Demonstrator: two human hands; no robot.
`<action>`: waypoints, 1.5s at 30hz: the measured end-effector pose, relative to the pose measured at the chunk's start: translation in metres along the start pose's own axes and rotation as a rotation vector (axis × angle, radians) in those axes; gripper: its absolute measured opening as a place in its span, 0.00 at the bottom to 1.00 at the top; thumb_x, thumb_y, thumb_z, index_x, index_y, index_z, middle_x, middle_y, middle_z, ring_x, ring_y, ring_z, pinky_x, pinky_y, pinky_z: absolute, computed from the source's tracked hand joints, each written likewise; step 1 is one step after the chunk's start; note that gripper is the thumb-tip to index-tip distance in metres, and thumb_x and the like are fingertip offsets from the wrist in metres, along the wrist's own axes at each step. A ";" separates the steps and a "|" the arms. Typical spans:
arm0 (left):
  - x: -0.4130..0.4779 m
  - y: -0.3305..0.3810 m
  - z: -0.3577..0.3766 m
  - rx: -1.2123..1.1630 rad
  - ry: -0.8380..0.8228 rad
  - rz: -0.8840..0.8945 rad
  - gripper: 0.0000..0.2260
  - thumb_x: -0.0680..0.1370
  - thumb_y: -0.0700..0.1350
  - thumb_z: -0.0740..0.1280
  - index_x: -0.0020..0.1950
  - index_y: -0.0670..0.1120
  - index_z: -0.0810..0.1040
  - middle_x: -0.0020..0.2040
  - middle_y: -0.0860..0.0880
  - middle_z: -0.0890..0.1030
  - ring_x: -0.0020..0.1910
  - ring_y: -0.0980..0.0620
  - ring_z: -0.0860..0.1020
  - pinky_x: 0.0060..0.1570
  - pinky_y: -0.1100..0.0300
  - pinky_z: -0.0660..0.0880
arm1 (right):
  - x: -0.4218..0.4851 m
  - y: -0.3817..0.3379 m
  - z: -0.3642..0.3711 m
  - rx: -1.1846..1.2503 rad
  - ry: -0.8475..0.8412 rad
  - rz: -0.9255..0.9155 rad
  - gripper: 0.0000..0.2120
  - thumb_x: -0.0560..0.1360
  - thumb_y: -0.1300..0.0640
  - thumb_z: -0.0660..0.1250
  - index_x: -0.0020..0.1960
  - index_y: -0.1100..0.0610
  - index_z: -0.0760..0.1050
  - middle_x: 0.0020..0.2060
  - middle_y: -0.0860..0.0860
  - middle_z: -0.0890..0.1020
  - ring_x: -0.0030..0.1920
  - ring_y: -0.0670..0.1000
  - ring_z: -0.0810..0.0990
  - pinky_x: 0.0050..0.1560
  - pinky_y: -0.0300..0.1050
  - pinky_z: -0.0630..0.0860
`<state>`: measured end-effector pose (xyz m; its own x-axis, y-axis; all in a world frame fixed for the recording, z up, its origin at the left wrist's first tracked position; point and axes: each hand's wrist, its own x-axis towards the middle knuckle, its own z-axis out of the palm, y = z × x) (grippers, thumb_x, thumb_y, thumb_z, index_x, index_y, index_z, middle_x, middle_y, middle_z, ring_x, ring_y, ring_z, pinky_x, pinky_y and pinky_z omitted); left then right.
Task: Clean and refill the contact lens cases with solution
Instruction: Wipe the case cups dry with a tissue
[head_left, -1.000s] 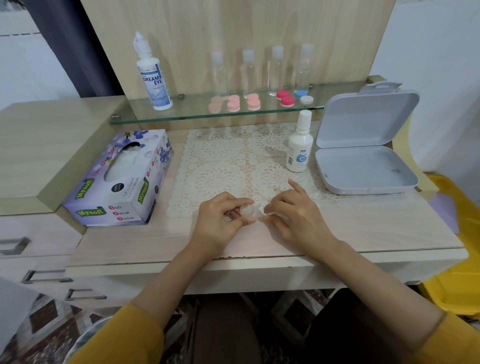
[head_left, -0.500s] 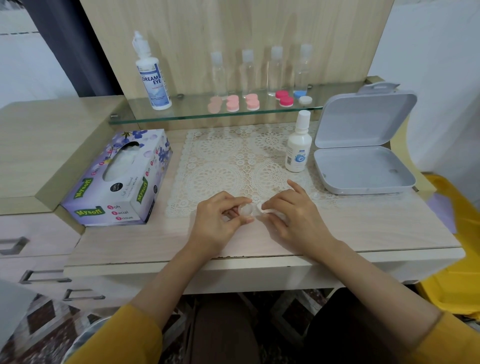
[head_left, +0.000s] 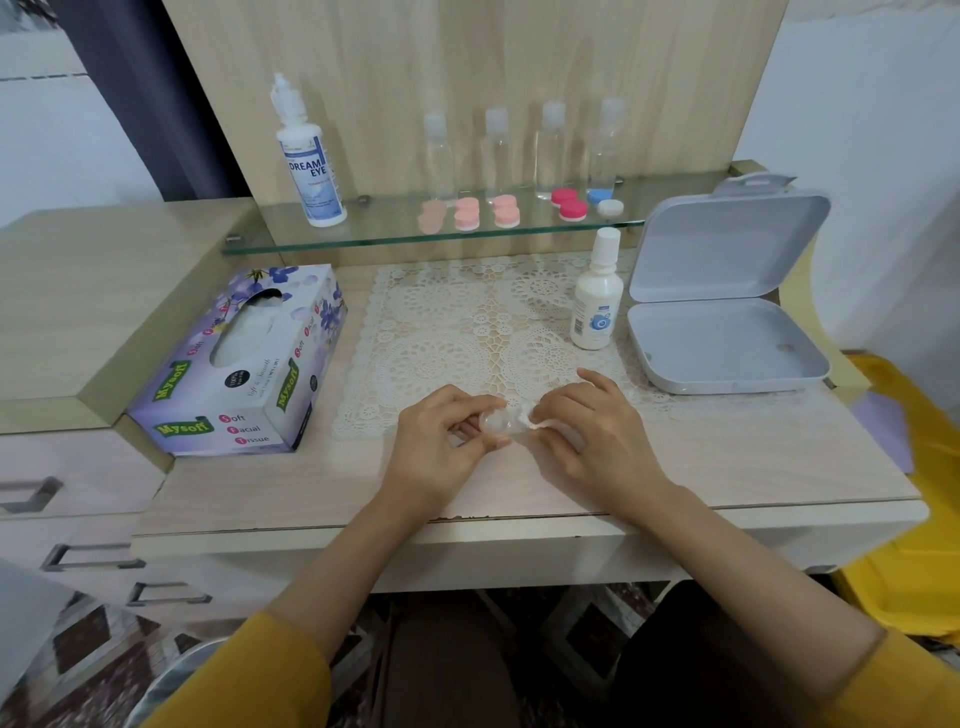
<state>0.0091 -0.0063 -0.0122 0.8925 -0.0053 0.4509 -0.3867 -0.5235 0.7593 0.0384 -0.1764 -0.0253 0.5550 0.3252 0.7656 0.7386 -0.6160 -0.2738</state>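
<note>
A clear contact lens case (head_left: 497, 420) is pinched between the fingers of my left hand (head_left: 441, 447) just above the front edge of the lace mat (head_left: 467, 332). My right hand (head_left: 592, 441) presses a small white wad of tissue (head_left: 535, 422) against the case's right end. A small white solution bottle (head_left: 596, 296) stands capped on the mat's right side. On the glass shelf (head_left: 363, 234) lie pink lens cases (head_left: 485, 212), a red one (head_left: 569, 203) and a blue-and-white one (head_left: 605, 201), with a tall Dream Eye solution bottle (head_left: 309, 156) at the left.
A tissue box (head_left: 244, 364) lies left of the mat. An open grey plastic box (head_left: 727, 301) sits at the right, its lid upright. Several clear empty bottles (head_left: 524, 150) line the shelf's back. A yellow bin (head_left: 914, 519) stands beside the desk on the right.
Both hands stay in the same place over the mat's front edge. The right fingers have shifted slightly on the tissue against the case.
</note>
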 end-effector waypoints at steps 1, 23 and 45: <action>0.000 0.001 0.000 -0.007 0.017 -0.002 0.17 0.64 0.35 0.76 0.52 0.45 0.81 0.37 0.54 0.75 0.37 0.63 0.76 0.42 0.74 0.71 | 0.001 0.000 -0.001 0.011 0.016 0.000 0.11 0.70 0.56 0.61 0.38 0.60 0.80 0.35 0.51 0.82 0.41 0.46 0.75 0.59 0.47 0.66; 0.018 0.029 -0.026 -0.218 -0.182 -0.379 0.06 0.71 0.40 0.72 0.47 0.46 0.83 0.43 0.46 0.84 0.42 0.51 0.81 0.49 0.59 0.78 | 0.026 -0.022 -0.040 0.581 -0.202 0.463 0.24 0.65 0.65 0.75 0.51 0.41 0.74 0.43 0.46 0.80 0.32 0.47 0.80 0.36 0.33 0.75; 0.003 0.037 -0.019 -0.427 -0.053 -0.497 0.06 0.74 0.34 0.67 0.43 0.44 0.80 0.38 0.48 0.81 0.40 0.52 0.77 0.49 0.57 0.76 | 0.023 -0.026 -0.038 0.672 0.016 0.722 0.13 0.69 0.64 0.72 0.45 0.47 0.80 0.34 0.46 0.82 0.35 0.44 0.80 0.41 0.30 0.75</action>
<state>-0.0068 -0.0098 0.0262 0.9946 0.1024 -0.0168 0.0261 -0.0901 0.9956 0.0173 -0.1802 0.0215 0.9564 0.0188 0.2913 0.2913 -0.1253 -0.9484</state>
